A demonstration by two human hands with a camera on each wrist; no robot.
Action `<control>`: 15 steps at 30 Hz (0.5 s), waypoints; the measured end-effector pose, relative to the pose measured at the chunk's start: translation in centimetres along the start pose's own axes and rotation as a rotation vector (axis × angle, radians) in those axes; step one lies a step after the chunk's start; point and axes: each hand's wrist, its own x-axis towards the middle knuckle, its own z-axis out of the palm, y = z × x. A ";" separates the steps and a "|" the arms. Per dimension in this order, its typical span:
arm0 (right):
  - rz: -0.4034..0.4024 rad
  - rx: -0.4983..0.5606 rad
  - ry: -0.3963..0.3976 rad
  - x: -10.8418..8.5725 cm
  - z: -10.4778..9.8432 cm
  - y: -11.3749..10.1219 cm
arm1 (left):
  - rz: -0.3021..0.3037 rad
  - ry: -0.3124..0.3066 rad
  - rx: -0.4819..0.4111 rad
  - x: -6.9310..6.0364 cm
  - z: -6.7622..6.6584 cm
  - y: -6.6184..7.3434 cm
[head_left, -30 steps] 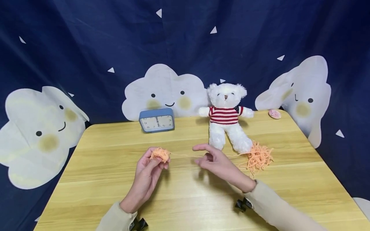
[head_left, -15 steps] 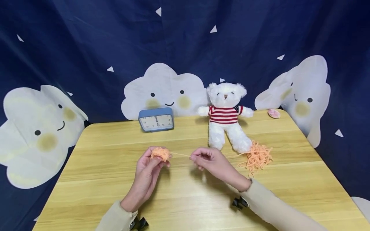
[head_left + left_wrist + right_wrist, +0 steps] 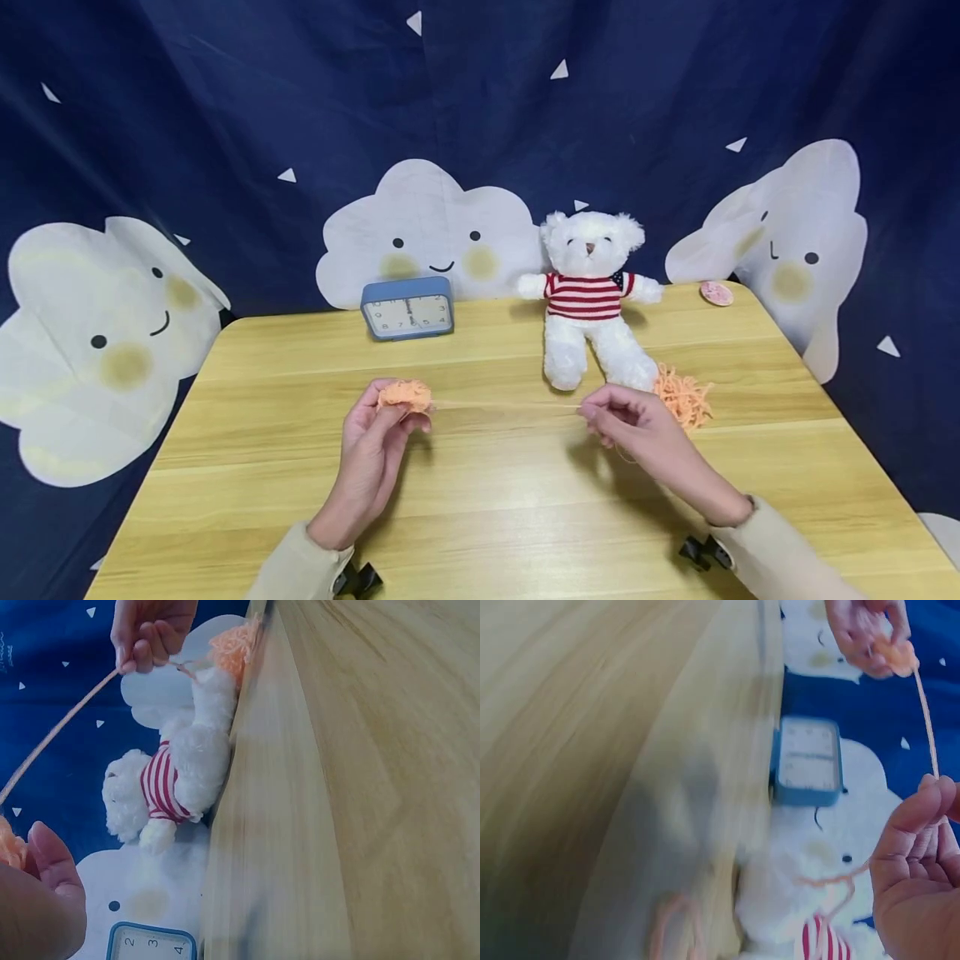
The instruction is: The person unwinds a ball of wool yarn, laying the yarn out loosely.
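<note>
Overall, a dark blue curtain (image 3: 480, 100), printed with white smiling clouds and small triangles, covers the background. In front of it stands a wood-grain table (image 3: 487, 517) with rounded far corners. A white teddy bear (image 3: 585, 298) in a red-and-white striped top sits at the far side, legs pointing forward. Pale sleeves (image 3: 787, 554) cover the forearms down to the wrists.

The right hand (image 3: 645, 429) is raised above the tabletop, in front of the bear's legs; its thumb and forefinger are pinched on a yarn strand, the remaining fingers curled beneath. The left hand (image 3: 371, 446), also raised, is well apart from it, its thumb and fingers clamped on a yarn bundle. A blue clock (image 3: 408, 310) with a pale dial stands farther back, beyond the left hand.

A loose heap of orange yarn (image 3: 686, 400) lies on the table by the bear's foot (whether the two touch cannot be confirmed). The compact yarn bundle (image 3: 405, 397) sits in the left hand's grasp, clear of the table. A round pink item (image 3: 717, 293) lies near the far right corner. Thinnest of all, the yarn strand (image 3: 61, 729) runs nearly straight from bundle to right fingertips.
</note>
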 end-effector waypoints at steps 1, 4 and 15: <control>-0.007 0.009 0.016 -0.2 -0.5 -0.1 | -0.004 0.003 0.005 0.0 0.0 0.0; -0.038 0.041 0.079 -0.6 -1.9 -0.1 | -0.015 0.007 0.015 -0.1 -0.1 -0.1; 0.038 -0.041 0.287 -1.5 -5.7 1.6 | -0.028 0.029 0.040 -0.4 -0.2 0.0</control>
